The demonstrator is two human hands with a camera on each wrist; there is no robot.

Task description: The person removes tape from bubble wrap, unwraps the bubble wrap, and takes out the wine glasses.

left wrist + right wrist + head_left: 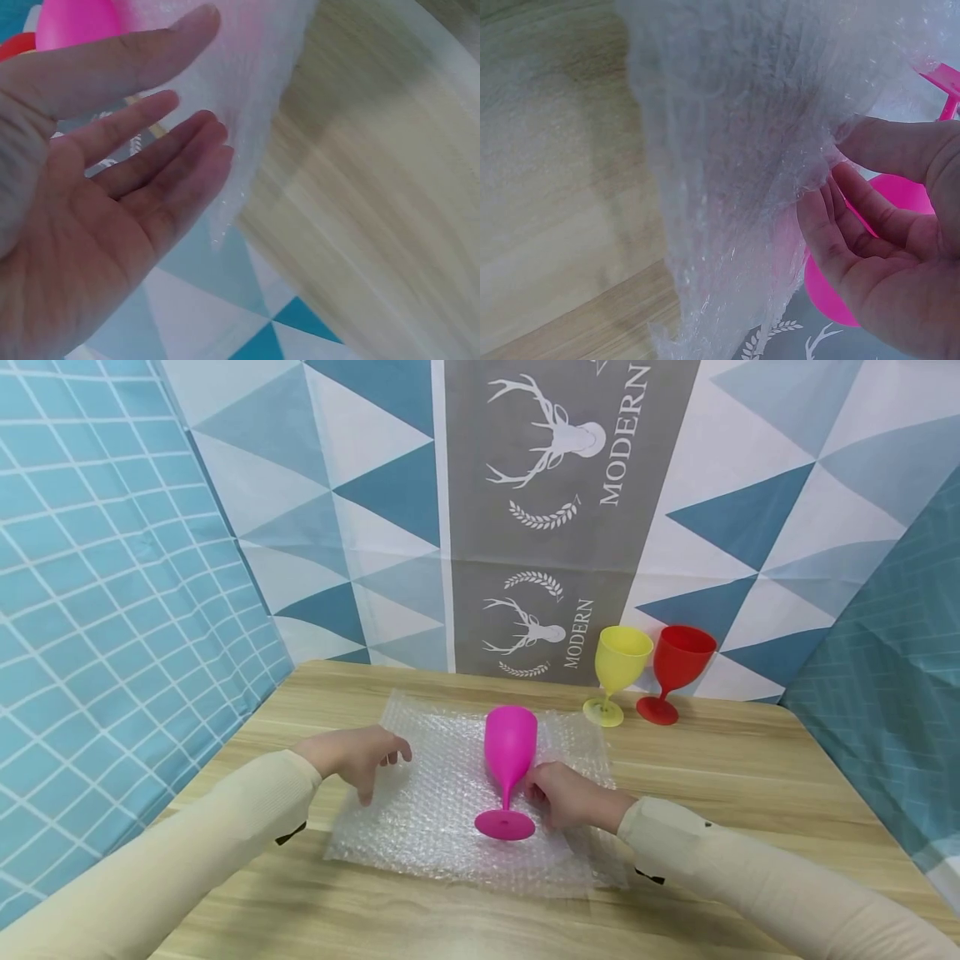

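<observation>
A pink plastic goblet (511, 747) lies on a sheet of bubble wrap (442, 835), its round foot toward me. My right hand (566, 795) is just right of the stem, thumb and fingers pinching a fold of the wrap; that fold (727, 165) fills much of the right wrist view. To the left, my left hand (356, 758) hovers at the sheet's left edge with loosely bent fingers. Its palm (97, 225) and spread thumb hold nothing in the left wrist view. Part of the goblet's bowl (829, 289) shows behind the right fingers.
A yellow goblet (624, 660) and a red goblet (681, 658) stand upright side by side at the back right of the wooden table (720, 768). Patterned cloth (390, 460) hangs behind the table, and blue checked cloth (97, 610) lines the left side.
</observation>
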